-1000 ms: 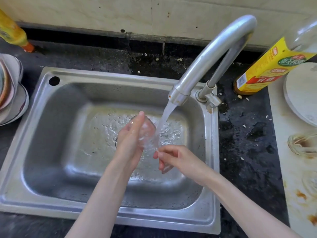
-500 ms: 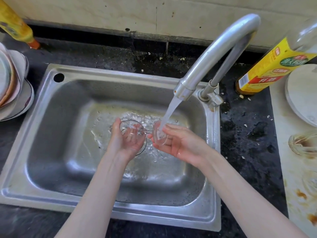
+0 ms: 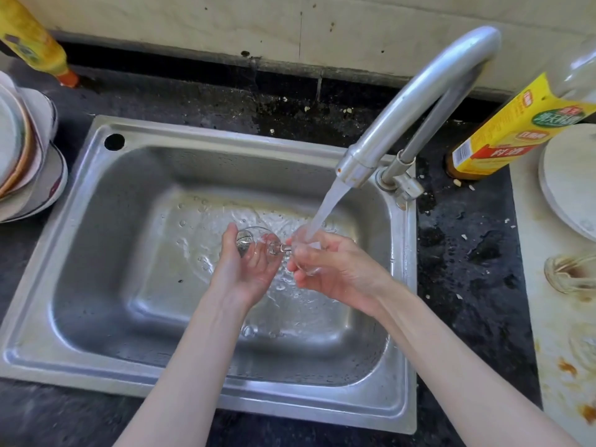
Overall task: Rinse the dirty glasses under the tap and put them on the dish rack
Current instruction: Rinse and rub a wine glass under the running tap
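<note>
A clear stemmed glass (image 3: 277, 248) lies sideways over the steel sink (image 3: 225, 140), held between both hands. My left hand (image 3: 248, 272), palm up, cradles its round left end with curled fingers. My right hand (image 3: 335, 269) grips the other end, and the stream from the curved tap (image 3: 416, 101) falls right onto that end. A dirty glass (image 3: 567, 274) with brown residue stands on the stained counter at the right. No dish rack is identifiable in view.
Stacked plates and bowls (image 3: 29, 175) sit left of the sink, with a yellow bottle (image 3: 32, 40) behind them. A yellow-labelled bottle (image 3: 503, 133) and a round white board (image 3: 567, 182) stand right of the tap. The dark countertop (image 3: 464, 253) is wet and crumb-strewn.
The glass has been turned sideways between my hands. My right hand rose from below the stream to hold its end directly under the water. Both hands have stayed nearly still for the last half second.
</note>
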The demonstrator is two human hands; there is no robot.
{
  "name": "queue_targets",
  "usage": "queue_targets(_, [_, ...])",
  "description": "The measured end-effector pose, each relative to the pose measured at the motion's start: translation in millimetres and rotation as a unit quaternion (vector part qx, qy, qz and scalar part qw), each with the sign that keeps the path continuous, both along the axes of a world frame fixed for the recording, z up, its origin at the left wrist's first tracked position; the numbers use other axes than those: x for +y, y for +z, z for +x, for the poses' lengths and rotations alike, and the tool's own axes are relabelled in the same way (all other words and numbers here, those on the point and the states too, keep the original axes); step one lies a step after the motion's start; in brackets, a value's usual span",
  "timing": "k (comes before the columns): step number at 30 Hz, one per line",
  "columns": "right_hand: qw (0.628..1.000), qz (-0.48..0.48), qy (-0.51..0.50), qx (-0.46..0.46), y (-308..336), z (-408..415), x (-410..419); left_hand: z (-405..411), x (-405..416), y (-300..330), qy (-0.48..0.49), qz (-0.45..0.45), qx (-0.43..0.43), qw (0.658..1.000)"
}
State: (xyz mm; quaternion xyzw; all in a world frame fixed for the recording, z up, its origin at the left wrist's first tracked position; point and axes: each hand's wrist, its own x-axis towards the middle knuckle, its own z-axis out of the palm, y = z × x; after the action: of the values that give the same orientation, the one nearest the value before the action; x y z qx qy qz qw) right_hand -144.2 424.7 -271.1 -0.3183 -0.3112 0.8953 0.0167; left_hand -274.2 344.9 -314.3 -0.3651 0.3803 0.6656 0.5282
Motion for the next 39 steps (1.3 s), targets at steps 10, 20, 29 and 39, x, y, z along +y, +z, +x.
queue_targets(10, [0.984,0.119,0.045,-0.124,-17.0,14.8,2.1,7.7,7.0,31.0,-0.107,-0.028,0.366,0.924])
queue_targets(20, [0.86,0.477,0.083,-0.158,-34.8,11.2,-6.8,29.5,5.7,51.5,-0.31,0.036,0.539,0.782])
queue_targets(29, [0.876,0.451,0.025,-0.17,-36.9,30.6,0.9,35.5,-0.2,45.1,-0.404,0.053,0.632,0.659])
queue_targets(39, [0.657,0.661,-0.142,-0.335,-4.7,52.7,50.3,35.0,-2.8,61.4,-0.424,-0.003,0.675,0.603])
